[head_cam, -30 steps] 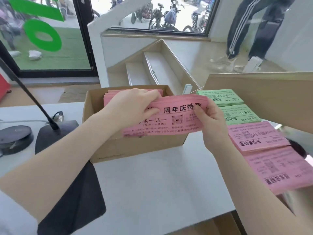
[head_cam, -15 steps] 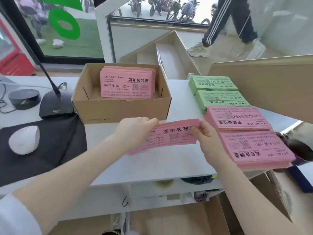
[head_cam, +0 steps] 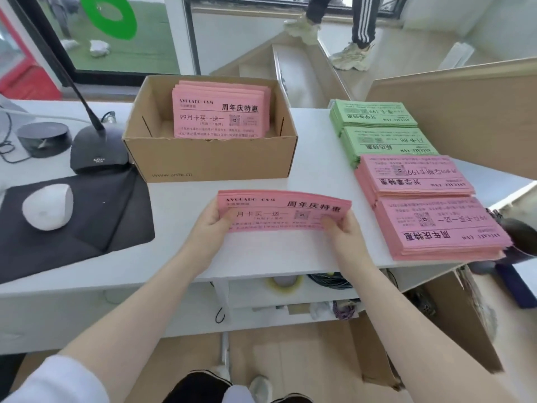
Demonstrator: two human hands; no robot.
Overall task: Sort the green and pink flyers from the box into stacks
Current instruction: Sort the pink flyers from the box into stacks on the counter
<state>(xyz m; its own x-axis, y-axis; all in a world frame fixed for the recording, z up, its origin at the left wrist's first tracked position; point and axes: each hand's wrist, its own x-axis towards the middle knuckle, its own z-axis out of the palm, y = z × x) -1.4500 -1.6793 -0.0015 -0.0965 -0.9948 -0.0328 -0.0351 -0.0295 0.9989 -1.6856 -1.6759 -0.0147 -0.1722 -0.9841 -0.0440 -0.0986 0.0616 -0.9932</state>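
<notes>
- Pink bundle (head_cam: pixel 283 209) now out of the box (head_cam: pixel 209 161), lower over the desk (head_cam: pixel 316 146) than a second ago.
- Left hand (head_cam: pixel 210 225) and right hand (head_cam: pixel 343 231) pinch its ends.
- Likely next: matching pink stack (head_cam: pixel 441 228), right.

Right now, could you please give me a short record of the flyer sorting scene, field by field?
held bundle: pink flyers, just above the white desk, in front of the box
left hand: grips the bundle's left end
right hand: grips the bundle's right end
cardboard box: open, pink flyers inside
green stacks: two, far right, and
pink stacks: two, nearer than the green, and
orientation: stacked flyers' print is upside down to the camera
left side: white mouse on black mat
</notes>
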